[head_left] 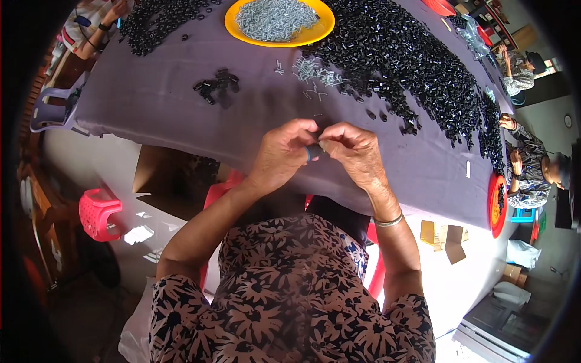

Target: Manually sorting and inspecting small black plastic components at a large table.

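Note:
My left hand [283, 154] is closed around a small black plastic piece [315, 150] just above the near edge of the cloth. A blue band shows at one of its fingertips. Meeting it from the other side, my right hand [356, 152] has thumb and fingers pinched at the piece; whatever they hold is hidden. Beyond my hands lie loose silver screws [318, 74]. A small group of black pieces [218, 86] rests to their left. Further back, a yellow plate [232, 30] is heaped with screws [275, 19].
A large spread of black pieces [417, 72] covers the table's right, another pile [151, 24] the far left. A red tray [495, 227] stands at the right edge. Other people work at the far left and right. A pink stool [98, 213] and purple chair [54, 112] stand left.

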Motion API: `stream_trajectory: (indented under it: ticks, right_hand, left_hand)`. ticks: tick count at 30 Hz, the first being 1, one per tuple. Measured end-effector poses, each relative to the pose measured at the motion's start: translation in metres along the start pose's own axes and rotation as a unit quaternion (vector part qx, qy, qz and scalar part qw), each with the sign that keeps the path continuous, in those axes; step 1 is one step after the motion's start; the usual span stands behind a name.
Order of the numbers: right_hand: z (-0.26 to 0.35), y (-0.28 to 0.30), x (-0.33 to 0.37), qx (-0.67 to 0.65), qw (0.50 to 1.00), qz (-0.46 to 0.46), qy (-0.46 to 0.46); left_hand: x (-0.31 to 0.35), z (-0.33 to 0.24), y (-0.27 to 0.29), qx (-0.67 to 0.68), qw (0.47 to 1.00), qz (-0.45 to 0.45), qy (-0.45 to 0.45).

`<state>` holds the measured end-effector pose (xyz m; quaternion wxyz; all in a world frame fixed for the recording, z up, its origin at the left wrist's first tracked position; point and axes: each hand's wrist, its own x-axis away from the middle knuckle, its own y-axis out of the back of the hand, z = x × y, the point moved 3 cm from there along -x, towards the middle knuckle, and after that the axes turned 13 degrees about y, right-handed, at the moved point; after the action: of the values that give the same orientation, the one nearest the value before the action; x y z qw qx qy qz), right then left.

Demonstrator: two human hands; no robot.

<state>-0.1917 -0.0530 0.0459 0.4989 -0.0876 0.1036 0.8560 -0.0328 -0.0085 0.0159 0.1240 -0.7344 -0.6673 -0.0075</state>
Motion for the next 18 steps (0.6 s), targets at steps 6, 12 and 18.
stream_trajectory:
  ticks: [6,12,18]
  right_hand:
    - [-0.005,0.018,-0.034,0.27,0.957,0.004,0.108]
    - [-0.017,0.014,-0.054,0.353,0.912,0.098,0.183]
    - [-0.019,0.019,-0.056,0.313,0.93,0.117,0.15]
  left_hand:
    - [-0.002,-0.004,0.024,0.015,0.999,-0.032,-0.019]
    - [-0.007,-0.005,0.023,0.039,0.998,-0.022,-0.036]
    - [-0.01,-0.001,0.023,0.015,0.999,-0.029,-0.039]
